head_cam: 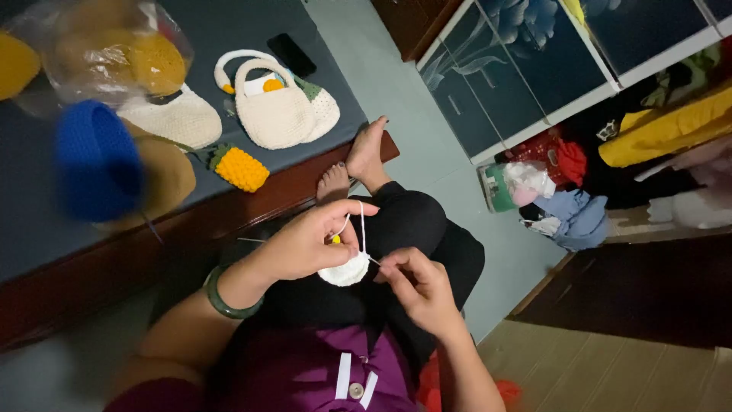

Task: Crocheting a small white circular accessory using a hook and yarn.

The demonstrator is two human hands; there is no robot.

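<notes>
Two hands over the lap: left hand [309, 244] pinches white crochet disc [345, 269] with yarn [361, 223] looped over its finger, right hand [418, 288] grip pressed together on hook [374, 261] at disc's edge.

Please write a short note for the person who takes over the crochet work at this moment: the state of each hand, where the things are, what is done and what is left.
Left hand: pinches the small white crochet piece over the lap; white yarn loops over its index finger.
Right hand: fingers pinched at the right edge of the piece, on a thin hook that is barely visible.
Nearby: finished white bags and a yellow pineapple-shaped piece lie on the dark table.
Done: a small round white patch.
Left: cannot tell how much; the piece looks far smaller than the bags.
</notes>
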